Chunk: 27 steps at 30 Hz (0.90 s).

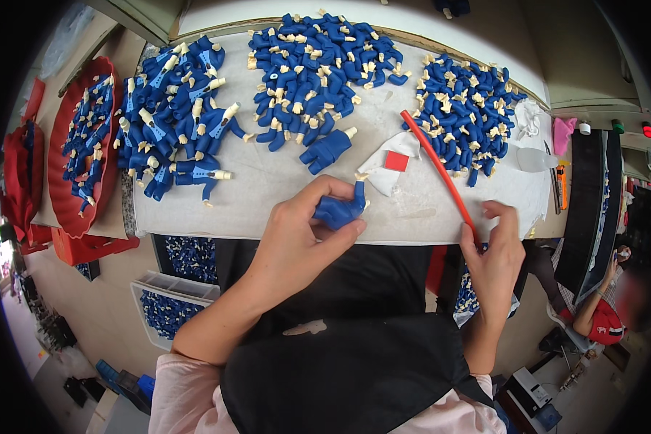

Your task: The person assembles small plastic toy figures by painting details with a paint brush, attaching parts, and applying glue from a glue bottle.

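Note:
My left hand (296, 228) is closed round a blue toy figure body (340, 211), with a raised blue arm (359, 192) ending in a cream hand. At the table's front edge, my right hand (498, 249) has its thumb and curled fingers loosely about the near end of a long red rod (441, 168). The rod slants away to the far left over the table. Another blue torso (327, 150) with a cream neck lies beyond my left hand. Between that torso and the rod is a white scrap (383, 177) with a red square (396, 160) on it.
Heaps of blue torsos (177, 116), blue limb parts (318, 79) and small arms (463, 108) line the table's back. A red scalloped tray (58, 181) of parts stands left. Right are a clear bottle (537, 160) and an orange tool (561, 188). Another person (606, 324) sits far right.

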Tool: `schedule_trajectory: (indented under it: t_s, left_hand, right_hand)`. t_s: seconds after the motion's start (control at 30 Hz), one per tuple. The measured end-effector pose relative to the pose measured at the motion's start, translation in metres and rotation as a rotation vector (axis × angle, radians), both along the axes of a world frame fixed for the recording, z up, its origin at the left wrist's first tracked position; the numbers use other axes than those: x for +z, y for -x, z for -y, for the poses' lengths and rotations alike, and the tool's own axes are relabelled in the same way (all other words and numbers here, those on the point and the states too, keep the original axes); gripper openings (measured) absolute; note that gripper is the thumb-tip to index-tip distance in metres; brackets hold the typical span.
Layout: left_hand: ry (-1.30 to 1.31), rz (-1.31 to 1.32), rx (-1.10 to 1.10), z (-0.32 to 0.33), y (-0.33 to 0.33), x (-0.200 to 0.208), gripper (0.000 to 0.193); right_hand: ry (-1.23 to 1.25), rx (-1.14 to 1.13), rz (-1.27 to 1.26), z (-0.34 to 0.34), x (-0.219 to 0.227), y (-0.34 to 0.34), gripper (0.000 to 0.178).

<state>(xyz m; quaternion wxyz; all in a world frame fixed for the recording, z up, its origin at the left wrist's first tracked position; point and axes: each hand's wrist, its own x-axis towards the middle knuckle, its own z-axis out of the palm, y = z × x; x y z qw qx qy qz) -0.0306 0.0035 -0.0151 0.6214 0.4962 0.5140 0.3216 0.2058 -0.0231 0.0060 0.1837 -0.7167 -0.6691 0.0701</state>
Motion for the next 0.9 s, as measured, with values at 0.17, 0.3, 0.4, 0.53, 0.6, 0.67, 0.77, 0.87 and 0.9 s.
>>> schedule_trajectory:
  t_s: [0.17, 0.3, 0.4, 0.53, 0.6, 0.67, 0.77, 0.87, 0.9]
  left_hand:
    - [0.085, 0.164, -0.011, -0.003, 0.006, 0.002, 0.027]
    - [0.045, 0.164, -0.015, 0.001, 0.004, 0.004, 0.027]
    - [0.046, 0.153, -0.079, 0.003, 0.002, 0.009, 0.024]
    - [-0.015, 0.070, -0.086, 0.004, 0.003, 0.013, 0.023]
    - [-0.027, 0.051, -0.096, 0.004, 0.001, 0.017, 0.023]
    - [-0.009, 0.026, -0.130, 0.005, 0.002, 0.016, 0.023]
    - [-0.016, 0.030, -0.084, 0.009, 0.003, 0.010, 0.023]
    - [-0.038, 0.024, -0.068, 0.007, 0.003, 0.008, 0.024]
    - [-0.036, 0.025, -0.070, 0.008, 0.002, 0.010, 0.024]
  right_hand:
    - [0.090, 0.027, 0.018, 0.005, 0.010, -0.007, 0.021]
    - [-0.112, -0.071, -0.735, 0.015, 0.041, -0.010, 0.006]
    - [-0.336, 0.089, -0.632, 0.010, 0.046, 0.002, 0.024]
    - [-0.409, 0.199, -0.658, 0.017, 0.050, 0.031, 0.043]
    - [-0.457, 0.323, -0.691, 0.017, 0.049, 0.041, 0.046]
    - [-0.486, 0.403, -0.696, 0.009, 0.039, 0.059, 0.040]
    - [-0.325, 0.538, -0.578, 0.003, 0.037, 0.043, 0.037]
    - [-0.393, 0.459, -0.683, 0.009, 0.042, 0.036, 0.038]
    - [-0.507, 0.448, -0.738, 0.008, 0.041, 0.043, 0.040]
